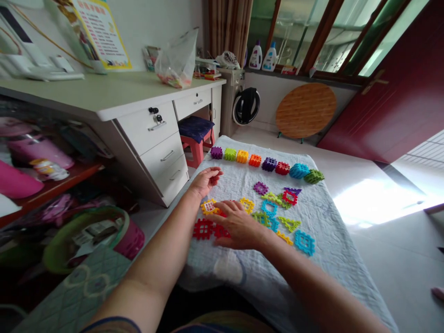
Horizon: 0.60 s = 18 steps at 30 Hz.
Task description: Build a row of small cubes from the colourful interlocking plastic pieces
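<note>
My left hand [205, 182] hovers over the left side of the cloth-covered table [333, 277], its fingers curled together; anything inside them is hidden. Below it lies a yellow square plastic building piece [208, 206] with a pale grid centre. My right hand [237, 225] is spread palm down over red notched pieces, partly covering them; one red square piece [203, 229] shows to its left. Around its far side lie a yellow square frame [247, 205], a blue frame [269, 208], a green triangle [289, 224] and a purple piece [261, 188].
Along the far edge runs a row of coloured stacks, from a purple stack [216, 152] to a dark green one [314, 176] leaning on a blue stack [299, 170]. A white desk [149, 134] borders the left, with a red stool [197, 150] beneath. A bin [121, 231] stands lower left.
</note>
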### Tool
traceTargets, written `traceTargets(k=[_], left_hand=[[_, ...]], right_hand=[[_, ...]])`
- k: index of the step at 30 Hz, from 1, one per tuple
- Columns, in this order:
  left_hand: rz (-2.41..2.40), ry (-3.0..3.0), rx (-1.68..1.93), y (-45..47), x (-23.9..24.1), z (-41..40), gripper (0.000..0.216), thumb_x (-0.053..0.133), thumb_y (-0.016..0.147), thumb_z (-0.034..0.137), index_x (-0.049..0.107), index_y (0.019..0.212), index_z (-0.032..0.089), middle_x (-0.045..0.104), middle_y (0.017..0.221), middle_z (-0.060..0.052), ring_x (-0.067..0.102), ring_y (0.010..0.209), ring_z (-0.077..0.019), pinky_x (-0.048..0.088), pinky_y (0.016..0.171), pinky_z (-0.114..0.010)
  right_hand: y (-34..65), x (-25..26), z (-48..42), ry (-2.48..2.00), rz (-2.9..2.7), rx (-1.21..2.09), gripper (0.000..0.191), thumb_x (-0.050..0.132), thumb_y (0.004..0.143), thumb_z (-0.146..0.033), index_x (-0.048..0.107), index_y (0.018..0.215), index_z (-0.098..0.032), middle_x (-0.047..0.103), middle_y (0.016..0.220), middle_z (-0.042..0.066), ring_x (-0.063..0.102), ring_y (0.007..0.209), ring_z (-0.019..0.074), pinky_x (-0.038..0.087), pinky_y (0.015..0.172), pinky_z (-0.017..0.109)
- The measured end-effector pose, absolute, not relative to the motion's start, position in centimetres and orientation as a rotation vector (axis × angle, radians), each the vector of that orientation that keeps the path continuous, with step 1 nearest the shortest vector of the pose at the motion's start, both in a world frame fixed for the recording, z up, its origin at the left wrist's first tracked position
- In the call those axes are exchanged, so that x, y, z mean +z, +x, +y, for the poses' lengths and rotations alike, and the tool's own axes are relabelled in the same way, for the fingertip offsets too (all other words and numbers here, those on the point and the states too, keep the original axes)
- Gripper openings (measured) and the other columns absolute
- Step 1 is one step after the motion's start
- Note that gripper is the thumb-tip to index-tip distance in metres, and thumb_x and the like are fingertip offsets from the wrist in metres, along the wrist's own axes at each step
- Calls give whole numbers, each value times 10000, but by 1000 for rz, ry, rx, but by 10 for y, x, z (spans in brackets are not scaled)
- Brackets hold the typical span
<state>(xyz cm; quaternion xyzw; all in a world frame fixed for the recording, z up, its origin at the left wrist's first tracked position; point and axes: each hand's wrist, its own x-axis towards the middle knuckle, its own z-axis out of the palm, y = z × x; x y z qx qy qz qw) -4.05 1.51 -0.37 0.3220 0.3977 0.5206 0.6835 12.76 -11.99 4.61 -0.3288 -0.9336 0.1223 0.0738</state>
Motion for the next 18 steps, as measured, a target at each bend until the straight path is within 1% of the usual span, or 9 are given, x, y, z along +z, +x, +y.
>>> traceTargets(k=[2,5,8,10,13,16,18], left_hand=[[880,709,1172,-41,-3,15,236,685,675,148,652,909,140,703,822,-43,572,584,-58,422,501,-150],[887,698,1167,-41,-3,15,239,694,672,154,648,907,145,702,819,-36,572,581,-55,419,506,-149],[908,712,1156,-40,-4,15,245,694,669,155,648,909,146,700,824,-39,569,581,-57,420,511,-155],[915,724,1150,-40,-4,15,255,696,661,157,651,912,143,698,830,-44,566,581,-59,420,512,-160],[928,755,1141,-39,-4,15,271,702,650,173,652,914,143,695,830,-46,562,590,-63,421,526,-164],[978,846,1117,-35,-4,12,284,708,655,222,653,924,151,697,845,-46,573,638,-73,418,555,-166],[1020,967,1094,-31,-3,9,296,704,658,256,659,933,156,699,883,-50,587,688,-91,422,576,-178]], right_hand=[[111,40,-125,-911,-2842,341,589,653,808,-493,511,1343,-291,413,1443,107,369,1275,315,313,1038,501],[97,27,-128,-873,-2848,289,470,591,863,-468,543,1294,-289,446,1402,91,353,1282,298,295,1056,503],[96,18,-126,-954,-2806,247,356,539,903,-433,572,1235,-308,478,1369,60,347,1276,278,274,1065,502],[101,16,-123,-1048,-2761,214,315,515,920,-401,581,1215,-311,485,1367,50,351,1270,270,270,1061,497],[114,14,-117,-1131,-2701,187,298,518,917,-349,590,1198,-280,502,1362,57,371,1252,267,274,1046,476],[129,14,-108,-1185,-2624,193,258,507,911,-259,611,1147,-244,576,1275,65,434,1185,247,271,1031,443],[140,15,-102,-1262,-2563,211,225,500,890,-193,635,1066,-225,635,1148,68,491,1091,230,285,1001,416]])
